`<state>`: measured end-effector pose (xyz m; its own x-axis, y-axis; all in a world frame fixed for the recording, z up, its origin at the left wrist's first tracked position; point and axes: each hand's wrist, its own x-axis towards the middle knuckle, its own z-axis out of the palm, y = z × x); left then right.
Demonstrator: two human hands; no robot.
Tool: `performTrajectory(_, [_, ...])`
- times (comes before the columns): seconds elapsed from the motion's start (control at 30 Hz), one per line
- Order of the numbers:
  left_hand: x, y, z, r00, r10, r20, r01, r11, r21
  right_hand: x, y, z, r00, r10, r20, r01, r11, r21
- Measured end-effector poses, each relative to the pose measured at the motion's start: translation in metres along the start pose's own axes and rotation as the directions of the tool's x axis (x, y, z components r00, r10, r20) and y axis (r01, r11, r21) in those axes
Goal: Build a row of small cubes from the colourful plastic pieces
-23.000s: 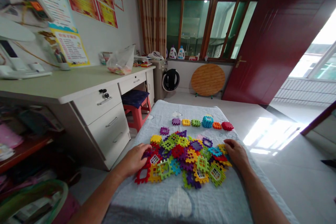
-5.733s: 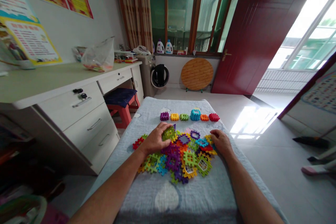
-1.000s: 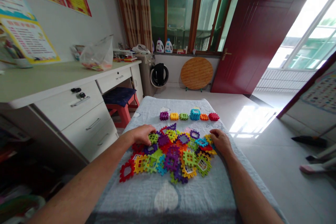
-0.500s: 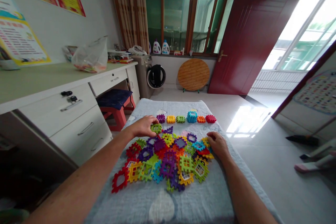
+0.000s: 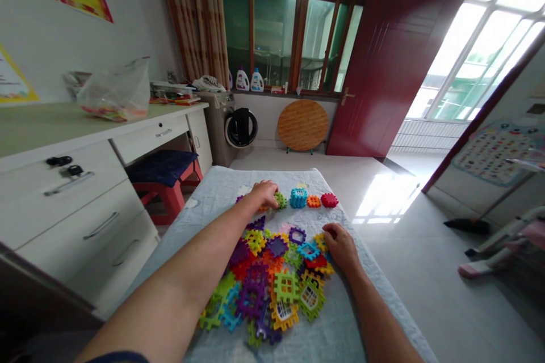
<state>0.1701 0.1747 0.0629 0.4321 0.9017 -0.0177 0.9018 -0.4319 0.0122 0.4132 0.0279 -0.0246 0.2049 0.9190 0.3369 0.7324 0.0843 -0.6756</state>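
My left hand (image 5: 266,193) is at the row of pieces along the far part of the cloth, its fingers closed on a green piece (image 5: 280,200). Right of it stand a blue stack (image 5: 298,197), an orange piece (image 5: 314,201) and a red piece (image 5: 329,200). My forearm covers part of the row's left side. A pile of coloured interlocking pieces (image 5: 254,283) lies nearer to me. My right hand (image 5: 338,238) rests at the pile's right edge, fingers curled beside a yellow piece (image 5: 321,242); whether it grips that piece is unclear.
The pieces lie on a table with a pale blue cloth (image 5: 340,317). To the left are a drawer desk (image 5: 97,204) and a red stool (image 5: 170,195). A round wooden board (image 5: 302,125) leans beneath the window.
My left hand has carried a green piece from the pile's far left edge to the row, reaching forward and right. The view has shifted slightly; my right hand stays beside the pile.
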Motion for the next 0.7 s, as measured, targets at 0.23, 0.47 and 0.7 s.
performTrajectory(0.23, [0.024,0.011,0.009,0.998,0.011,0.068,-0.013,1.0,0.023,0.0,-0.003,0.0,1.0,0.007,0.003,-0.007,1.0,0.004])
performTrajectory(0.47, [0.028,0.011,0.014,0.99,0.018,0.138,-0.021,0.999,0.025,0.0,-0.004,0.0,1.0,0.0,-0.007,0.001,1.0,0.008])
performTrajectory(0.7, [0.027,0.015,0.012,0.992,0.005,0.125,-0.008,1.0,0.025,-0.001,-0.002,0.001,1.0,0.012,0.009,-0.012,1.0,0.008])
